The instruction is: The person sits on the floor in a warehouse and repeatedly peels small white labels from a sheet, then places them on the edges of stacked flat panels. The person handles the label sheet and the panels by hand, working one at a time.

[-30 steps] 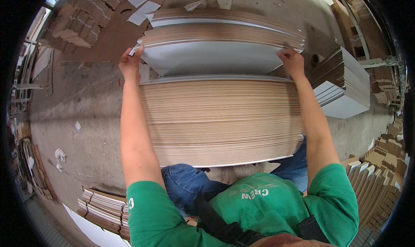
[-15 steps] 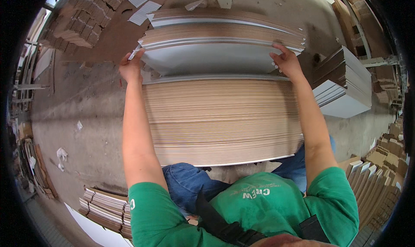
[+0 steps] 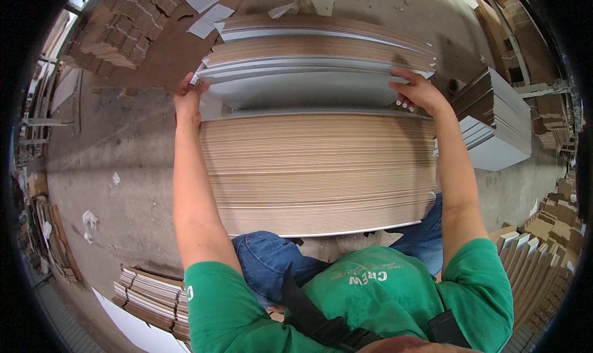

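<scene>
A white-faced board (image 3: 302,92) stands tilted between the far row of boards and the near stack. My left hand (image 3: 189,97) is closed on its left end, thumb toward me and fingers behind. My right hand (image 3: 418,92) grips the right end with the forefinger stretched along the top edge; small white spots show at its curled fingertips. In front of me lies a wide stack of boards (image 3: 318,167), their brown edges facing up. Just beyond the held board stands a row of similar boards (image 3: 321,47) with brown and white edges.
At the right leans a group of white boards (image 3: 497,115). Brown bundled cardboard (image 3: 120,34) stands at the far left, near white paper sheets (image 3: 210,20). More boards (image 3: 151,297) lie by my left elbow, and others (image 3: 531,260) stand at the lower right. Scraps (image 3: 89,220) litter the floor.
The board's top edge has come away from the far row, slightly toward me. My right hand has shifted a little right and nearer; my left hand has come slightly nearer too.
</scene>
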`<action>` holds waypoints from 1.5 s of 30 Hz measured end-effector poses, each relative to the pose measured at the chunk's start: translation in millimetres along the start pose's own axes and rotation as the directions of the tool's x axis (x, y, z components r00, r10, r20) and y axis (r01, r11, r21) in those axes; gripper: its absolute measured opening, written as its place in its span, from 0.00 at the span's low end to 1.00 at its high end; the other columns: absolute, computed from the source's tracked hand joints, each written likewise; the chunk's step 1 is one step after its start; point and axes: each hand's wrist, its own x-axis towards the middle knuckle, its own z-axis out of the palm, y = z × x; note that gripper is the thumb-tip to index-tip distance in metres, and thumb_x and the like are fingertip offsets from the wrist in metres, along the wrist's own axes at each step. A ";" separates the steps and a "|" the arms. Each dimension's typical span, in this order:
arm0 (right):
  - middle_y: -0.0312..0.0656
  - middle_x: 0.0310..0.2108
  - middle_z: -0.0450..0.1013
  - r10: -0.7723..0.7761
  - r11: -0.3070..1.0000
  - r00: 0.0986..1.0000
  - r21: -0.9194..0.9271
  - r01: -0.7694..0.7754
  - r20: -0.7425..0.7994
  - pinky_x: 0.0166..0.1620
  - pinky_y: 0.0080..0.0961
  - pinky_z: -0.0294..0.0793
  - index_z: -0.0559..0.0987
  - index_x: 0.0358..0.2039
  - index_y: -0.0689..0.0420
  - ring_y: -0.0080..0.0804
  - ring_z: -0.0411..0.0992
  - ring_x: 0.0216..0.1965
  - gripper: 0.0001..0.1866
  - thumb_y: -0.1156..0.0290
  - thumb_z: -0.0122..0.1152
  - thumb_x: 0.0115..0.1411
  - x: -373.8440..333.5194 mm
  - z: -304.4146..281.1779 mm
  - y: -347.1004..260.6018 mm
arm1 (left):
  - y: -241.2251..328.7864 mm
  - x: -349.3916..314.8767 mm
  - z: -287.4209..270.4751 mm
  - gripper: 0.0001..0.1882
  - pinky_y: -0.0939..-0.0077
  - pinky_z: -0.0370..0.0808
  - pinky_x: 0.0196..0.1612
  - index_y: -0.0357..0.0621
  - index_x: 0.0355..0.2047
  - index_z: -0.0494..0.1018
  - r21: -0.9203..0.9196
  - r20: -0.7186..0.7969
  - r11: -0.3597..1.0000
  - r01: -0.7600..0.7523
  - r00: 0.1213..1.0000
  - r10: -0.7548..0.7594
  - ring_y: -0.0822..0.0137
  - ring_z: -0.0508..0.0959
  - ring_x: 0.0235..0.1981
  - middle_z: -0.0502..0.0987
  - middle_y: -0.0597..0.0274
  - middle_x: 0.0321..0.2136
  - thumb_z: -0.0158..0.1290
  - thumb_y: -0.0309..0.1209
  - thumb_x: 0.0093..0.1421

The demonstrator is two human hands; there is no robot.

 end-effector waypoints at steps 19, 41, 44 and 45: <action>0.42 0.24 0.72 -0.051 0.859 0.869 0.423 0.289 -0.491 0.22 0.22 0.66 0.64 0.44 0.63 0.28 0.69 0.21 0.24 0.78 0.61 0.46 42.8 21.8 36.9 | 4.1 6.4 9.5 0.37 0.75 0.66 0.48 0.36 0.50 0.65 0.295 -0.010 0.955 -0.024 1.000 0.029 0.65 0.70 0.46 0.71 0.55 0.45 0.65 0.36 0.41; 0.39 0.23 0.71 -0.115 0.903 0.787 0.267 0.337 -0.606 0.25 0.26 0.69 0.69 0.37 0.59 0.29 0.70 0.22 0.20 0.74 0.65 0.43 43.9 60.1 61.1 | -6.7 18.0 -7.1 0.38 0.77 0.68 0.44 0.32 0.49 0.65 0.294 -0.057 0.955 -0.047 0.996 0.067 0.65 0.72 0.43 0.73 0.55 0.40 0.64 0.44 0.43; 0.41 0.23 0.72 -0.331 0.940 0.534 -0.222 0.259 -0.778 0.28 0.31 0.70 0.68 0.33 0.58 0.37 0.72 0.24 0.17 0.71 0.63 0.43 66.3 61.6 58.8 | -11.7 23.4 9.2 0.37 0.76 0.68 0.44 0.31 0.47 0.67 0.323 -0.152 0.944 -0.063 0.981 0.117 0.64 0.73 0.41 0.73 0.52 0.40 0.64 0.44 0.41; 0.42 0.23 0.72 -0.325 0.944 0.528 -0.236 0.230 -0.784 0.29 0.33 0.70 0.68 0.33 0.57 0.39 0.72 0.24 0.16 0.71 0.62 0.43 71.0 61.7 56.9 | -12.3 24.6 9.4 0.38 0.76 0.68 0.44 0.31 0.47 0.67 0.364 -0.161 0.929 -0.071 0.977 0.138 0.64 0.73 0.41 0.74 0.52 0.40 0.64 0.44 0.41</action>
